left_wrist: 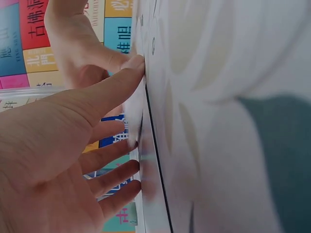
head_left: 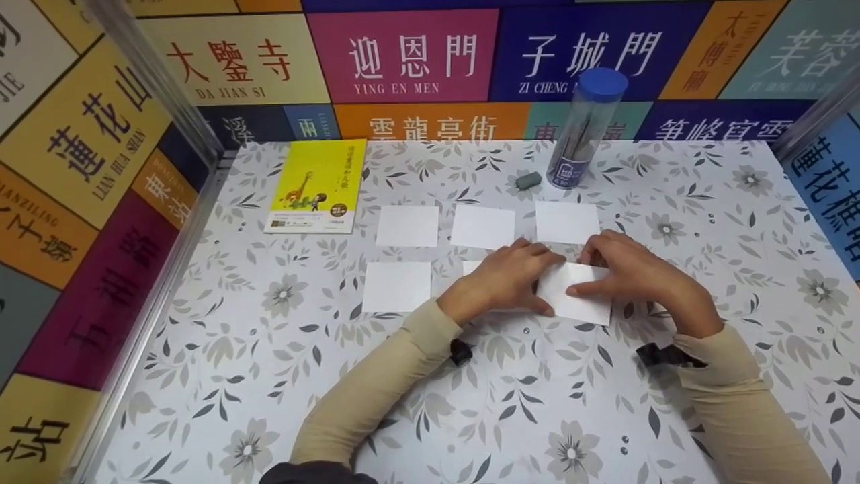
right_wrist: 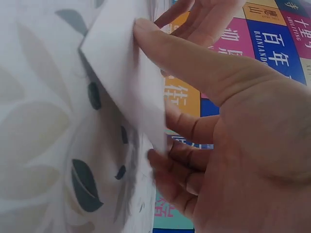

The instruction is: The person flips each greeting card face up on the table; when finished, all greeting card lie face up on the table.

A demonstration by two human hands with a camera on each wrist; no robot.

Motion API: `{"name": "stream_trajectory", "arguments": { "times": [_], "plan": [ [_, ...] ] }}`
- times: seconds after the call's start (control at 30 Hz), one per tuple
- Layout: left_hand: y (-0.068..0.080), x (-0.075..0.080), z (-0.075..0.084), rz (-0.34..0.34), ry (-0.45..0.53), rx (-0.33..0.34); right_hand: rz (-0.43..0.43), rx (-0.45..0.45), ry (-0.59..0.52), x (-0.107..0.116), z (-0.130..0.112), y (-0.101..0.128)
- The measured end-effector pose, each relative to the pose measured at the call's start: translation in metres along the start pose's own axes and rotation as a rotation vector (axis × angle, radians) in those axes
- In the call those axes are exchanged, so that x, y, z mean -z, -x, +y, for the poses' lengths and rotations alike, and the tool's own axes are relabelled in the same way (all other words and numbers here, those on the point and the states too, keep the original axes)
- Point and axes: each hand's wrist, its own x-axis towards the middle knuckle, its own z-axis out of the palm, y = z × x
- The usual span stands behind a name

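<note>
My left hand [head_left: 500, 282] presses flat fingers on a white card [head_left: 576, 292] on the surface [head_left: 269, 376], while my right hand [head_left: 628, 272] pinches its edge.

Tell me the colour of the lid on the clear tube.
Blue lid, clearest in the head view.

This looks like a small staged booth for desk work, not a lived-in room. A table [head_left: 269, 349] with a flowered cover is boxed in by metal-framed walls [head_left: 87, 168] papered with colourful place-name panels. A yellow book [head_left: 317, 186], an eraser [head_left: 528, 180] and a pencil tube [head_left: 583, 131] suggest study or craft.
</note>
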Motion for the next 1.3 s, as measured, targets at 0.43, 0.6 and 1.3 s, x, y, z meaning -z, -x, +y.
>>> {"name": "stream_trajectory", "arguments": {
  "times": [0.43,0.6,1.3],
  "plan": [
    [0.001,0.005,-0.002,0.148,0.220,-0.022,0.107,0.139,-0.350,0.025,-0.008,0.010],
    [-0.001,0.011,-0.005,0.198,0.677,-0.101,0.152,0.144,-0.479,0.023,-0.015,0.006],
    [-0.002,0.005,-0.018,0.290,0.715,0.041,0.108,0.090,-0.265,-0.002,0.012,-0.009]
  ]
}}
